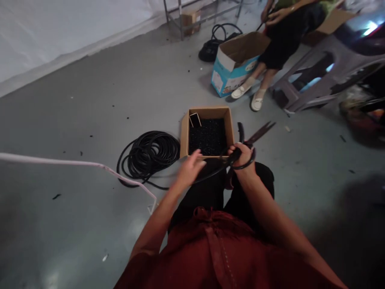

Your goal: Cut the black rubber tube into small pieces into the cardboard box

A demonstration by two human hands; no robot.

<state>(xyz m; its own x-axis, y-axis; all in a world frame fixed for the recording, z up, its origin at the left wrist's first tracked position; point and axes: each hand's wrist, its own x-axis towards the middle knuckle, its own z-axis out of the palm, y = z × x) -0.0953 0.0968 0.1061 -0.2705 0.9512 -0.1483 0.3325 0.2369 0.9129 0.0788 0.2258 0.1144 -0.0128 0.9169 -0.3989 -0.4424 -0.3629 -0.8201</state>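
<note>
My right hand (242, 155) is closed around a pair of scissors (259, 133), whose blades point up and to the right. A black hose (215, 171) passes by the same hand; whether its fingers also grip it I cannot tell. My left hand (191, 165) is over my lap, fingers apart, slightly blurred, with nothing seen in it. Just beyond my knees stands a cardboard box (184, 138) holding many small black pieces (207, 134) and a small framed dark block (195, 120). To its left a coil of black hose (152, 154) lies on the floor.
A pinkish-white bar (60, 161) crosses from the left. Ahead is a blue and white carton (224, 76), with a person (288, 36) seated beside it and a grey plastic stool (296, 94) to the right. A dark bag (209, 50) lies behind. Black scraps dot the floor.
</note>
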